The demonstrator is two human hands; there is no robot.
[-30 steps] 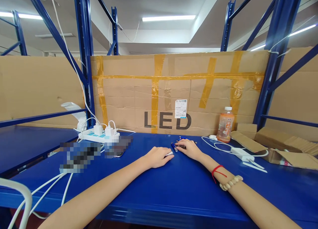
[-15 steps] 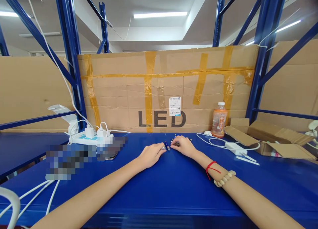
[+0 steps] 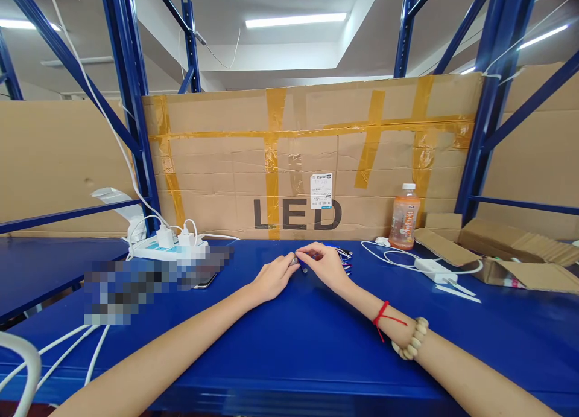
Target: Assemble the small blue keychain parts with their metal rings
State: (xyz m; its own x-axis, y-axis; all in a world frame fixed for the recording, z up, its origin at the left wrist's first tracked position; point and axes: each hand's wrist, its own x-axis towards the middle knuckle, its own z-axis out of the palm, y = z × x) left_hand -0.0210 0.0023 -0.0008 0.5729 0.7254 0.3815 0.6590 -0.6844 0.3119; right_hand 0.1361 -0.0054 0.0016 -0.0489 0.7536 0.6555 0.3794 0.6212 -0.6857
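My left hand (image 3: 274, 278) rests low over the blue tabletop (image 3: 289, 344), closed, with a small greyish metallic piece (image 3: 294, 260) at its fingertips; its kind is too small to tell. My right hand (image 3: 326, 267) reaches in from the other side, thumb and forefinger pinched at that same piece. Whether the right fingers hold something of their own is hidden. Just below the fingertips lies a small dark blue piece (image 3: 304, 268). Behind and beside my right hand, several small dark, silvery and blue pieces (image 3: 346, 254) lie loose, partly covered by the hand.
At the back stands a large taped cardboard sheet (image 3: 217, 181). On the right are an orange drink bottle (image 3: 404, 218), a white adapter with cable (image 3: 436, 271) and an open cardboard box (image 3: 520, 266). A power strip (image 3: 154, 250) with plugs sits left. Blue rack posts (image 3: 131, 103) frame the sides.
My right hand has moved from the loose pieces left to the fingertips of my left hand and now pinches there. More of the loose pieces show behind it. My left hand has hardly moved.
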